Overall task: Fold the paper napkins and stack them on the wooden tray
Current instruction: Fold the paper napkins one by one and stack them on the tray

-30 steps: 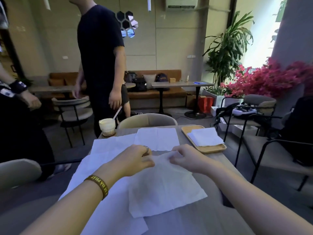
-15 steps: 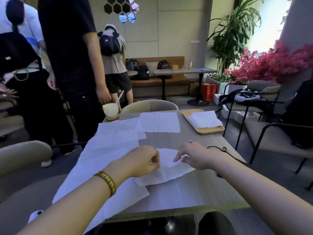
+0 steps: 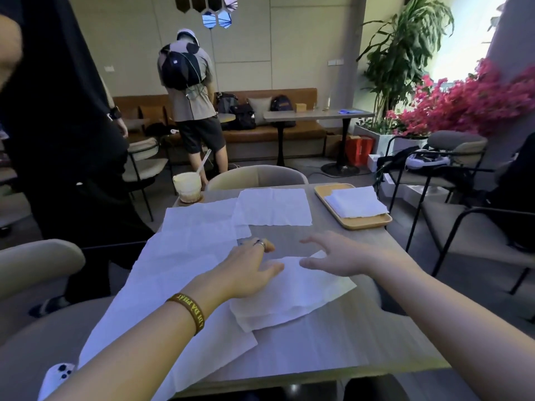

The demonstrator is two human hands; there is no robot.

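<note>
One folded napkin [image 3: 292, 296] beneath left hand [image 3: 246, 269], right hand [image 3: 335, 256] alongside

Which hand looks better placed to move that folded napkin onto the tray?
Right, probably. The right hand hovers open over the folded napkin's far edge, on the same side as the tray. The left hand rests on the napkin's left part and would have to cross over.

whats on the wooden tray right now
A stack of folded white napkins lies on the wooden tray. The tray floor under it is covered, and the number of napkins cannot be counted.
</note>
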